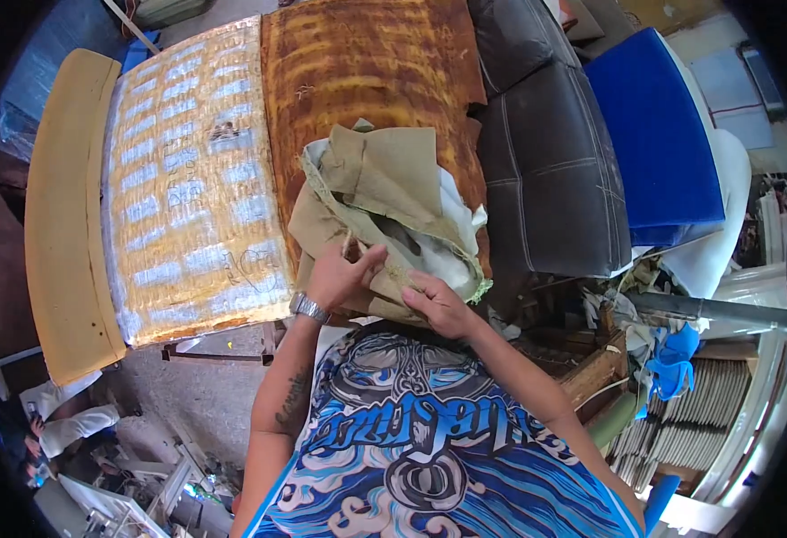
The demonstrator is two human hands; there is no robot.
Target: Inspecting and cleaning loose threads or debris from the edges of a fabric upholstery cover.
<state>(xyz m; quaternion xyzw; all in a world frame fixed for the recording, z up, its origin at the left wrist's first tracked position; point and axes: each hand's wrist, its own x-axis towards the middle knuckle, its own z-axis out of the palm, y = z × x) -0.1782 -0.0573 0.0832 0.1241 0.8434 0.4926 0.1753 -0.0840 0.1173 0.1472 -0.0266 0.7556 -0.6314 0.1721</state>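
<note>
A beige fabric cover with a frayed seam and white lining lies bunched on a brown-stained foam slab, close to my body. My left hand grips a fold of its near edge, thumb and fingers raised around what may be a pair of small scissors, too hidden to tell. Close by on the right, my right hand pinches the frayed seam between thumb and fingers. White lining shows inside the opening of the cover.
Left of the brown slab are a white-patched foam slab and a yellow foam piece. On the right stand a dark leather seat cushion and a blue panel. A wooden frame and scraps lie near my right arm.
</note>
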